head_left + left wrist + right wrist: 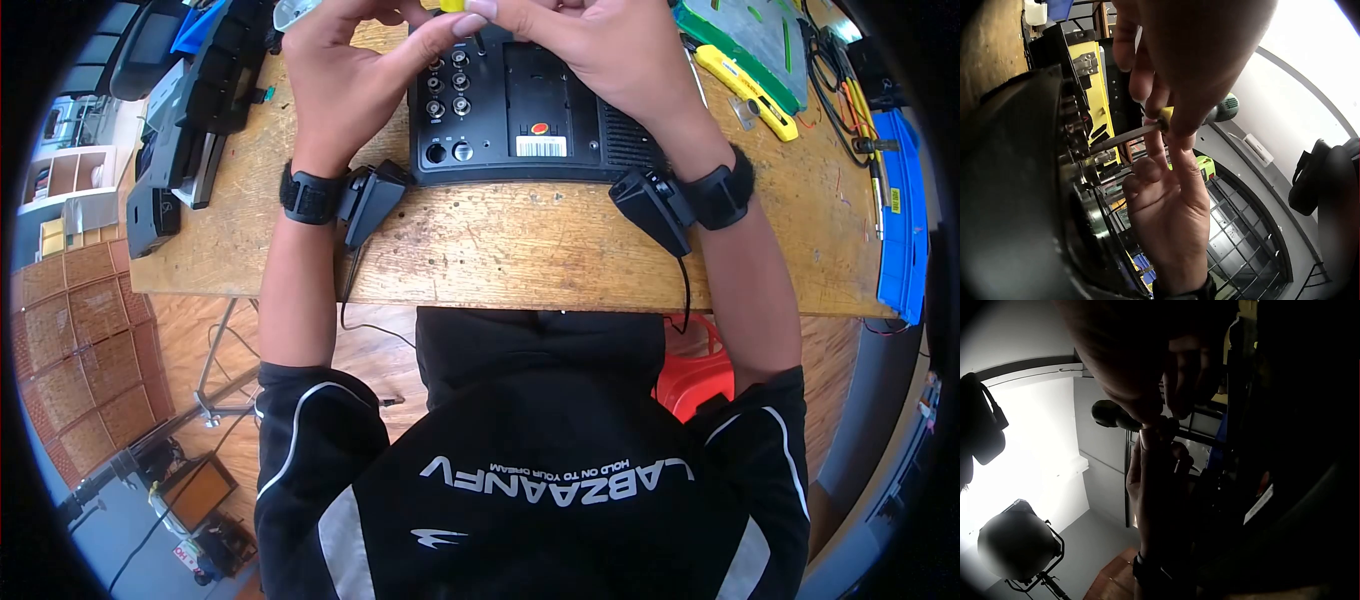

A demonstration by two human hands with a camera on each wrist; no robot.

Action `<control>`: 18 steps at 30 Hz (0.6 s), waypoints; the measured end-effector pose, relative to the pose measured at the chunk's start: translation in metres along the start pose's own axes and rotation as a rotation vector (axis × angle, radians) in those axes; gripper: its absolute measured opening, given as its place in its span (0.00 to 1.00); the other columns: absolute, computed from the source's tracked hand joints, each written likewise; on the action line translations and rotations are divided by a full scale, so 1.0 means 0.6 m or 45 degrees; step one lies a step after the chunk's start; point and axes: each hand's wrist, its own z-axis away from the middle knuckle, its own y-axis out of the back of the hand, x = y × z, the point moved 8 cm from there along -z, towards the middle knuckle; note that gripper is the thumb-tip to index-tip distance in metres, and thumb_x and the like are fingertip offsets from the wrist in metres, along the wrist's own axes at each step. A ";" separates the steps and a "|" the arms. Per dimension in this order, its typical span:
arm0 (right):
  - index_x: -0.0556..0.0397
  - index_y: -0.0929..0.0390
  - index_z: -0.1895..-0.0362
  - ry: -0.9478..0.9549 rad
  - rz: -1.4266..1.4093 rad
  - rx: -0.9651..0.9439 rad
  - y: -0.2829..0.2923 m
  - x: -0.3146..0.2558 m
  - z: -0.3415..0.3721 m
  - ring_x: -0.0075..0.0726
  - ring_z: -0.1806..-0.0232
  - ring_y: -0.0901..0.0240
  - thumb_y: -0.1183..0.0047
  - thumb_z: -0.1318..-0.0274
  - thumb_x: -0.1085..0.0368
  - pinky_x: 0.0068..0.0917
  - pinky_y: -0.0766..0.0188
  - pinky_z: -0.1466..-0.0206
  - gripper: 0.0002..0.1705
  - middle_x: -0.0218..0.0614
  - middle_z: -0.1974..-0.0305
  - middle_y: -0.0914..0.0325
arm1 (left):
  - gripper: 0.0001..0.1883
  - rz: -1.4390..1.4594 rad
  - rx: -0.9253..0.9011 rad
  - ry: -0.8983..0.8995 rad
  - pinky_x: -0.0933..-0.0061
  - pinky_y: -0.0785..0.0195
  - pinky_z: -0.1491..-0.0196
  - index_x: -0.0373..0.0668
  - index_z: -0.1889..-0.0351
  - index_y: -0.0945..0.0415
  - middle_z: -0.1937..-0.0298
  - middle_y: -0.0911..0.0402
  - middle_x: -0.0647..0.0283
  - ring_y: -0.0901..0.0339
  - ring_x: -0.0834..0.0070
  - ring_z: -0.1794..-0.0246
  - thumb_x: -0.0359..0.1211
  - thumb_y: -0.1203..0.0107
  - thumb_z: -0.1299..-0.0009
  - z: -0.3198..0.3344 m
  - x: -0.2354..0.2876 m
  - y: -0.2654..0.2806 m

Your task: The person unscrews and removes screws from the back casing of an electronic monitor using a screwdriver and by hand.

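A screwdriver [1125, 135] with a yellow collar and a dark green handle end points its metal shaft at a row of round metal connectors [460, 82]. Those connectors are on the upturned panel of a black electronic device [540, 95], which lies on the table and carries a barcode label. My left hand [350, 85] pinches the screwdriver at its yellow collar with thumb and fingers. From the other side my right hand [625, 65] pinches it too, the thumbs meeting over the collar. In the left wrist view the shaft's tip overlaps the connectors.
Right of the device lie a yellow utility knife [745, 90], a green-edged case [755, 40] and black cables. A blue bin [903, 220] stands at the table's right edge. Dark equipment [205, 100] lines the left side of the wooden table [480, 250]. A red stool [692, 375] is below.
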 end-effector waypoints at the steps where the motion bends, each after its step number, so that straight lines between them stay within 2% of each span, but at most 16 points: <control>1: 0.69 0.20 0.45 -0.067 0.029 0.005 -0.002 0.004 -0.001 0.11 0.71 0.25 0.38 0.36 0.73 0.10 0.31 0.71 0.17 0.35 0.60 0.15 | 0.19 0.001 -0.001 0.001 0.80 0.27 0.57 0.34 0.50 0.16 0.62 0.14 0.68 0.22 0.83 0.63 0.30 0.25 0.38 0.001 -0.001 0.000; 3: 0.69 0.19 0.45 -0.136 0.059 0.011 -0.004 0.010 -0.001 0.11 0.71 0.25 0.38 0.35 0.72 0.10 0.31 0.71 0.17 0.36 0.60 0.14 | 0.20 0.015 0.037 0.105 0.80 0.27 0.57 0.35 0.51 0.16 0.62 0.14 0.67 0.21 0.83 0.62 0.30 0.24 0.39 0.003 -0.013 0.003; 5: 0.68 0.19 0.45 -0.059 -0.216 0.016 -0.007 0.005 0.000 0.12 0.72 0.24 0.39 0.35 0.71 0.11 0.29 0.71 0.17 0.36 0.59 0.14 | 0.19 -0.011 0.041 0.094 0.80 0.26 0.57 0.34 0.51 0.16 0.62 0.14 0.67 0.21 0.83 0.62 0.30 0.24 0.39 0.003 -0.015 0.007; 7: 0.68 0.19 0.46 -0.064 -0.184 0.066 0.001 0.006 0.000 0.13 0.72 0.24 0.39 0.34 0.71 0.11 0.29 0.71 0.16 0.36 0.59 0.14 | 0.19 -0.040 0.044 0.082 0.80 0.26 0.57 0.34 0.51 0.16 0.62 0.14 0.66 0.20 0.83 0.62 0.30 0.25 0.38 0.001 -0.013 0.007; 9: 0.68 0.19 0.46 -0.070 -0.151 0.116 0.009 0.007 0.000 0.13 0.72 0.24 0.40 0.34 0.70 0.11 0.28 0.71 0.16 0.35 0.59 0.14 | 0.20 0.131 0.157 0.013 0.80 0.26 0.57 0.34 0.49 0.16 0.60 0.13 0.65 0.20 0.82 0.62 0.30 0.25 0.38 -0.005 -0.002 0.011; 11: 0.67 0.19 0.47 0.046 -0.035 0.136 0.015 -0.007 0.000 0.13 0.72 0.24 0.39 0.35 0.71 0.11 0.28 0.71 0.15 0.34 0.60 0.14 | 0.20 0.163 0.127 0.038 0.80 0.26 0.57 0.34 0.49 0.16 0.59 0.13 0.65 0.20 0.83 0.62 0.30 0.25 0.38 0.000 -0.015 0.004; 13: 0.67 0.19 0.47 0.024 -0.003 0.118 0.016 -0.005 0.000 0.13 0.72 0.24 0.39 0.35 0.71 0.11 0.28 0.71 0.15 0.34 0.61 0.15 | 0.21 0.195 0.097 0.063 0.80 0.26 0.57 0.34 0.48 0.16 0.58 0.13 0.64 0.20 0.83 0.62 0.30 0.25 0.38 -0.001 -0.013 0.000; 15: 0.67 0.19 0.47 0.001 0.027 0.098 0.013 -0.001 -0.002 0.13 0.71 0.23 0.39 0.35 0.72 0.11 0.28 0.71 0.15 0.34 0.61 0.15 | 0.21 0.038 0.007 0.051 0.80 0.26 0.58 0.34 0.47 0.16 0.58 0.13 0.64 0.20 0.83 0.63 0.29 0.25 0.38 -0.001 0.001 -0.003; 18: 0.67 0.19 0.47 -0.053 -0.037 0.089 0.007 0.007 -0.004 0.14 0.70 0.23 0.39 0.36 0.73 0.11 0.27 0.71 0.16 0.35 0.60 0.15 | 0.21 0.043 0.009 0.009 0.81 0.26 0.59 0.34 0.47 0.16 0.59 0.13 0.64 0.20 0.83 0.65 0.29 0.26 0.37 0.000 -0.008 -0.001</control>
